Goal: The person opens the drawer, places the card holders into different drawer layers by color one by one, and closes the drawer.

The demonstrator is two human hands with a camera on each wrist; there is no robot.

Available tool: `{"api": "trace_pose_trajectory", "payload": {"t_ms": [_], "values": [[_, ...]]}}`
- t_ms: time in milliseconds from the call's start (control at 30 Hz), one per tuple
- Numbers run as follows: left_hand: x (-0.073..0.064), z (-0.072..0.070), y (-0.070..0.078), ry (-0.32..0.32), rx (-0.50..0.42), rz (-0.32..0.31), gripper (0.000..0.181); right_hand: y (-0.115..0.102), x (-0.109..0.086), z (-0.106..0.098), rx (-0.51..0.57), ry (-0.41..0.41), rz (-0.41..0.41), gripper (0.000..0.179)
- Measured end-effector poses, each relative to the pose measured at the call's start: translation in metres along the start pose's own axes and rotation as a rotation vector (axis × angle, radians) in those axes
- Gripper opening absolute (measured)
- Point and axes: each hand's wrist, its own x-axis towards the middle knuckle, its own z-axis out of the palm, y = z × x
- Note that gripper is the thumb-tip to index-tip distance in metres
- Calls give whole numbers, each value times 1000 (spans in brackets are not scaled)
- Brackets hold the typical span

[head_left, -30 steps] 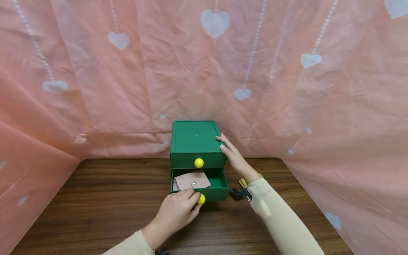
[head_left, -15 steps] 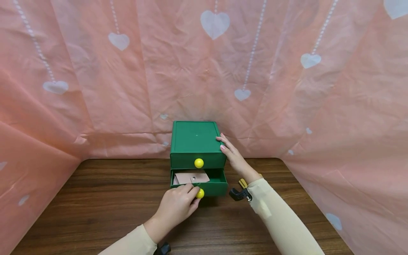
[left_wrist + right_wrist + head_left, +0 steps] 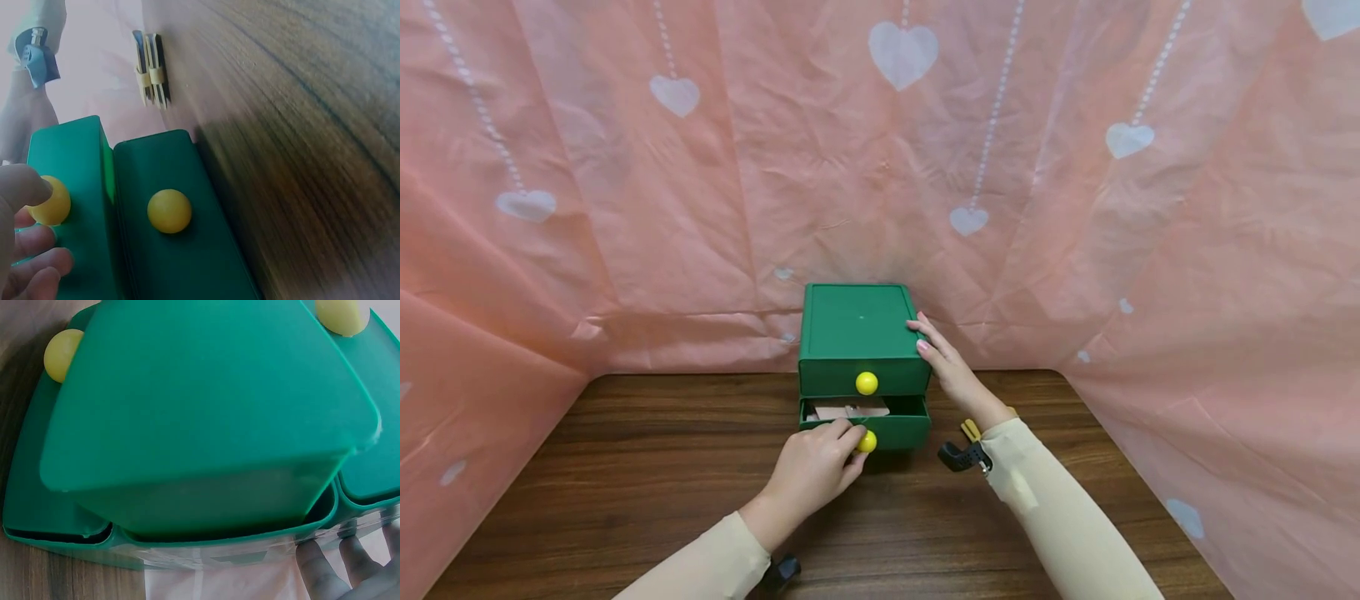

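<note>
A green cabinet [image 3: 861, 321] with yellow ball knobs stands at the back of the table. Its middle drawer [image 3: 898, 432] is partly pulled out; above it, the top drawer [image 3: 827, 379] is closed. My left hand [image 3: 812, 467] pinches the middle drawer's knob [image 3: 56, 203] between thumb and fingers. Inside that drawer lies a pale pink pouch [image 3: 850, 411] with a snap, its front part hidden by the drawer front. Fairly straight fingers of my right hand [image 3: 955, 375] rest along the cabinet's right top edge. The left wrist view also shows the closed bottom drawer [image 3: 169, 256].
Slim items with tan bands [image 3: 150, 72] lie to the right of the cabinet, partly behind the right wrist's black camera mount [image 3: 964, 457]. A pink cloth [image 3: 700, 250] with white hearts hangs behind and on both sides of the brown wooden table [image 3: 647, 467].
My left hand has pushed the middle drawer inward, so less of the pouch shows. The right hand has stayed at the cabinet's edge.
</note>
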Motion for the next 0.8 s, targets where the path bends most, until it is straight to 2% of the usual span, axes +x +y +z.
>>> {"api": "trace_pose_trajectory", "payload": {"t_ms": [600, 800], "values": [[3, 13, -11, 13, 3, -34, 21, 4, 1, 0, -26, 13, -24, 48], [4, 17, -14, 6, 5, -51, 22, 5, 1, 1, -5, 24, -34, 48]]}}
